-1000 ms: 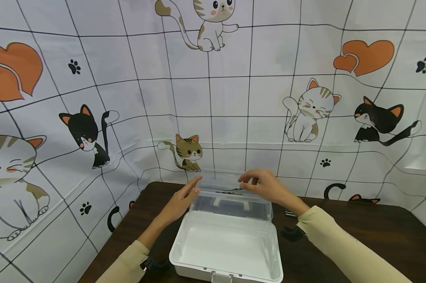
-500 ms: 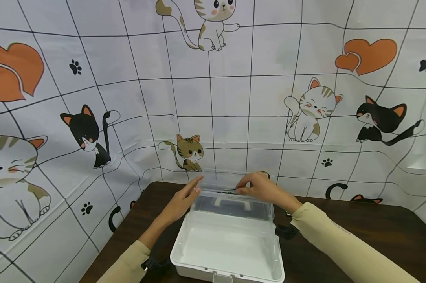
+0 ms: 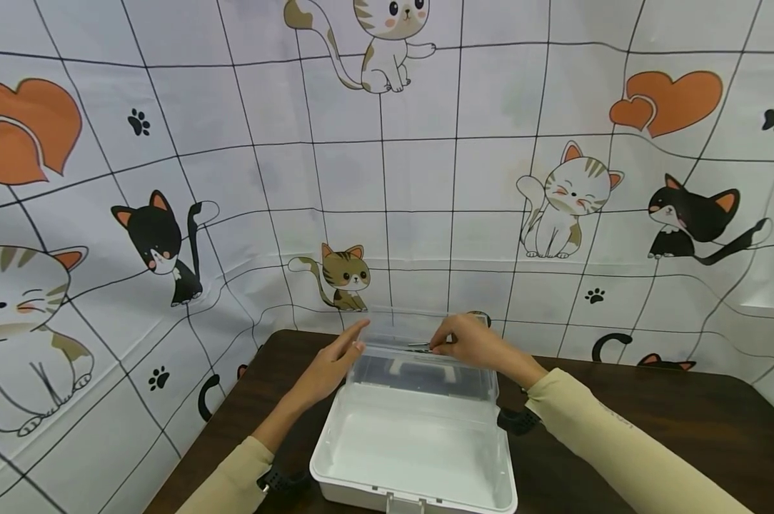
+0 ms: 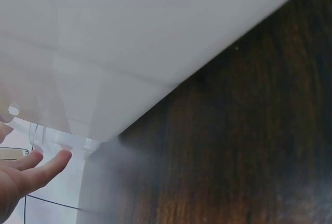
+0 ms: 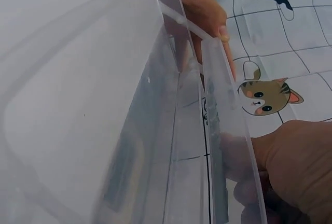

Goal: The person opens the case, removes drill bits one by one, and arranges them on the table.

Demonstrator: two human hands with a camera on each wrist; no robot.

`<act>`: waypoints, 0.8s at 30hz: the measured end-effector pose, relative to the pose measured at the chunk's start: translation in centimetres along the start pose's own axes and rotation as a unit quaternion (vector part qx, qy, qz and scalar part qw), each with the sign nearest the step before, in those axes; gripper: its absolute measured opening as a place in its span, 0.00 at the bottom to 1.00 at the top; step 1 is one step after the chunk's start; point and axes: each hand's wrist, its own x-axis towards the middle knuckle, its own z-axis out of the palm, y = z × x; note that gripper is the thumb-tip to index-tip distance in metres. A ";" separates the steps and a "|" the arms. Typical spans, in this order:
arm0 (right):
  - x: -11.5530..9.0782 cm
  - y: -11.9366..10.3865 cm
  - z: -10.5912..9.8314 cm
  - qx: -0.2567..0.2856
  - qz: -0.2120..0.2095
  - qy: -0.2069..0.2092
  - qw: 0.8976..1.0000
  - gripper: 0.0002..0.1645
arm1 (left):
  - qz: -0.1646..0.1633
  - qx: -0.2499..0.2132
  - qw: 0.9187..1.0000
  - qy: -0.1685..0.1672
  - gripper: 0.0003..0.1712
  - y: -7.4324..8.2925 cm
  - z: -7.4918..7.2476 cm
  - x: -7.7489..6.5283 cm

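Note:
A white plastic storage box (image 3: pixel 316 457) stands on the table with its clear lid (image 3: pixel 451 382) tipped back. My right hand (image 3: pixel 469 343) is at the lid's far part, thumb and fingers pinching a thin metal rod (image 3: pixel 418 346) that sticks out to the left. In the right wrist view, a long dark strip (image 5: pixel 219 182) shows through the clear wall, with my right hand (image 5: pixel 295 167) behind it. My left hand (image 3: pixel 329 360) lies along the lid's left side, fingers straight. The left wrist view has the fingertips of my left hand (image 4: pixel 39 172) beside the clear edge.
The dark wood table (image 3: pixel 625 407) extends to both sides of the box. A white curtain (image 3: pixel 419 178) printed with cats and grid lines hangs right behind it. A latch (image 3: pixel 405 505) is on the box's front. Black bands (image 3: pixel 518 421) are on both wrists.
My right hand has come down and slightly left onto the lid's far part, its fingers closing at the thin rod. My left hand and the box have stayed put.

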 end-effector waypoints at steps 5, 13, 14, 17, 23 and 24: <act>-0.3 0.1 -0.1 0.020 0.001 0.006 1.000 0.04 | -0.005 0.008 1.000 0.001 0.29 0.3 0.0 -0.1; -0.6 -0.1 -0.2 0.032 -0.009 0.047 0.998 0.08 | -0.005 -0.007 1.000 0.004 0.29 0.2 0.1 -0.2; -0.6 -0.1 -0.3 0.035 -0.009 0.053 0.998 0.08 | -0.003 -0.008 1.000 0.004 0.29 0.2 0.1 -0.2; -0.7 -0.2 -0.4 0.044 -0.005 0.069 0.997 0.09 | -0.004 -0.008 1.000 0.004 0.30 0.2 0.0 -0.4; -1.6 -0.2 -0.9 0.046 -0.007 0.100 0.994 0.08 | -0.004 -0.002 1.000 -0.001 0.31 0.4 -0.1 -0.4; -1.9 -0.1 -1.0 0.044 -0.011 0.105 0.993 0.08 | -0.004 -0.003 1.000 -0.003 0.31 0.4 -0.1 -0.3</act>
